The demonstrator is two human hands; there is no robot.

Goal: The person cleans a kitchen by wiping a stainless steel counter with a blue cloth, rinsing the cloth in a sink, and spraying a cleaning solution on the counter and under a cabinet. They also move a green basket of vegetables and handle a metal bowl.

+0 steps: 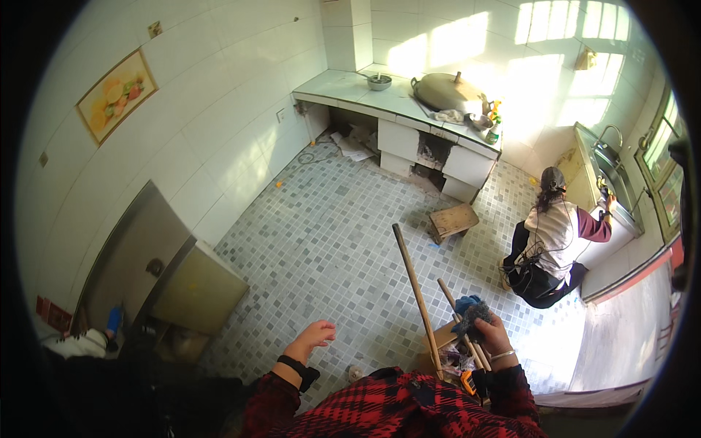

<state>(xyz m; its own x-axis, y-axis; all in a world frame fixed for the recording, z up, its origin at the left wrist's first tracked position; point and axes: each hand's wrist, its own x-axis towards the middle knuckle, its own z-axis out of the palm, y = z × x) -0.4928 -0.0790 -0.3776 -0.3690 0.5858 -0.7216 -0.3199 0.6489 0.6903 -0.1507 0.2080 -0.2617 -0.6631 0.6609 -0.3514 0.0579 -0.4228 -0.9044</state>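
My right hand (495, 334) grips a dark grey scouring pad (473, 322), probably steel wool, with a blue cloth or glove (468, 303) against its upper side. Below it, wooden poles (413, 290) lean at a cardboard box (430, 358) that holds crumpled rubbish. My left hand (316, 335) is held over the tiled floor (306, 246), fingers slightly bent, with nothing in it. Both wrists wear dark bands, and a bracelet circles the right one.
A person (550, 241) squats at the sink (610, 164) on the right. A low wooden stool (453, 220) stands before the tiled stove counter (350, 101), which bears a large lidded wok (446, 93). At lower left, another person's blue-gloved hand (114, 319) is by a metal-topped unit (137, 241).
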